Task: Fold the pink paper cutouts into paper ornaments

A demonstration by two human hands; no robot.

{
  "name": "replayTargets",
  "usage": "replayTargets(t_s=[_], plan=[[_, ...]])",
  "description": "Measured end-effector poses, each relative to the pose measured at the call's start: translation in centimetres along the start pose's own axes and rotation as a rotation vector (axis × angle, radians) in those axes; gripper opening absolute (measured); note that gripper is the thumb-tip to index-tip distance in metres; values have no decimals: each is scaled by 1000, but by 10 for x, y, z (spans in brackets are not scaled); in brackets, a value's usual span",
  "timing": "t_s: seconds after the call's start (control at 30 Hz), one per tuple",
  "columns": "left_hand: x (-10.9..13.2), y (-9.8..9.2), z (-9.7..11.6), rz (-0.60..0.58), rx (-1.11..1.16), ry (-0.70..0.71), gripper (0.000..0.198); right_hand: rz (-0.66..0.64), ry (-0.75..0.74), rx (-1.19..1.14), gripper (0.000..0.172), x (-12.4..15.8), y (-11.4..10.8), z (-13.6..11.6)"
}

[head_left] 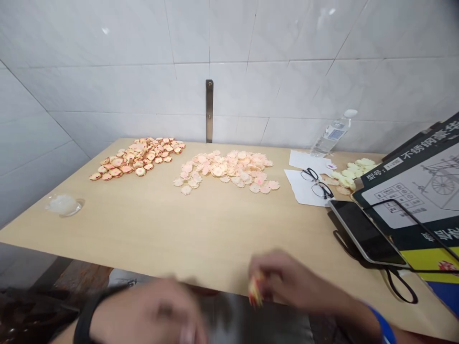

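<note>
Right hand point(287, 282) pinches a small yellow-red flower point(255, 290) between its fingertips, right over the table's near edge; motion blur. Left hand point(154, 313), with a black wristband point(86, 320), is low at the near edge, left of the flower and apart from it. It is too blurred to tell whether its fingers are curled or spread.

Table point(201, 229): a wide bare strip of wood runs between the hands and the piles, so near-centre and near-left are free. Plastic lump point(62, 204) sits alone near the left edge.

Orange pile point(138, 157) is at back left, close to the far edge. Pink pile point(229, 172) is back centre, just right of it, with a narrow gap between the two.

Right side is crowded. Glasses point(315, 182) lie on paper point(303, 193), with the yellow pile point(353, 174) just beyond. Bottle point(332, 134) is at the far edge by the wall point(287, 57). Phone point(366, 231) is just in front of a printed box point(412, 191) that fills the right edge. Black cord point(401, 286) loops near the front right. Metal bracket point(209, 111) hangs on the wall behind the far edge.
</note>
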State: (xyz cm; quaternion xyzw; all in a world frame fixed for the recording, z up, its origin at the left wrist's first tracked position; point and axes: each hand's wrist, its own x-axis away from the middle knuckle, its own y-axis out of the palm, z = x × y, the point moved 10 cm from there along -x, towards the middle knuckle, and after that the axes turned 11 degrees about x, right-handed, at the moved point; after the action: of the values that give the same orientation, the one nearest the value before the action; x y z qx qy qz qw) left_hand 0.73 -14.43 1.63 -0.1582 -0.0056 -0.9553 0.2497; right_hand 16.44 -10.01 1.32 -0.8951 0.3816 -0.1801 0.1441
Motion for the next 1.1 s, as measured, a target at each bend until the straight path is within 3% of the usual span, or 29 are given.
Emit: replayTargets(t_s=[0.1, 0.13, 0.2, 0.27, 0.33, 0.43, 0.6, 0.73, 0.87, 0.97, 1.1], plan=[[-35, -117, 62, 657, -33, 257, 33, 323, -79, -22, 20, -73, -77, -8], [-51, -144, 71, 778, -38, 330, 35, 393, -86, -21, 22, -97, -93, -5], [-98, -178, 64, 786, 16, 363, 46, 492, -66, -51, 23, -135, -112, 9], [-136, -198, 51, 759, -3, 395, 46, 538, -73, -121, 20, -159, -118, 26], [-153, -206, 39, 783, -97, 400, 43, 571, -139, -135, 19, -169, -117, 36], [-159, -199, 33, 782, -289, 370, 38, 578, -217, -95, 19, -168, -108, 44], [-156, -193, 33, 778, -401, 322, 35, 685, -161, -91, 13, -157, -113, 52], [-158, -199, 30, 785, -274, 362, 29, 783, -196, -30, 14, -148, -123, 44], [-162, -203, 17, 747, 64, 319, 23, 836, -219, 22, 17, -141, -129, 40], [-165, -205, 5, 732, 283, 234, 29, 855, -219, -7, 17, -139, -131, 41], [-168, -205, 1, 686, 413, 214, 37, 838, -208, -100, 16, -141, -133, 47]])
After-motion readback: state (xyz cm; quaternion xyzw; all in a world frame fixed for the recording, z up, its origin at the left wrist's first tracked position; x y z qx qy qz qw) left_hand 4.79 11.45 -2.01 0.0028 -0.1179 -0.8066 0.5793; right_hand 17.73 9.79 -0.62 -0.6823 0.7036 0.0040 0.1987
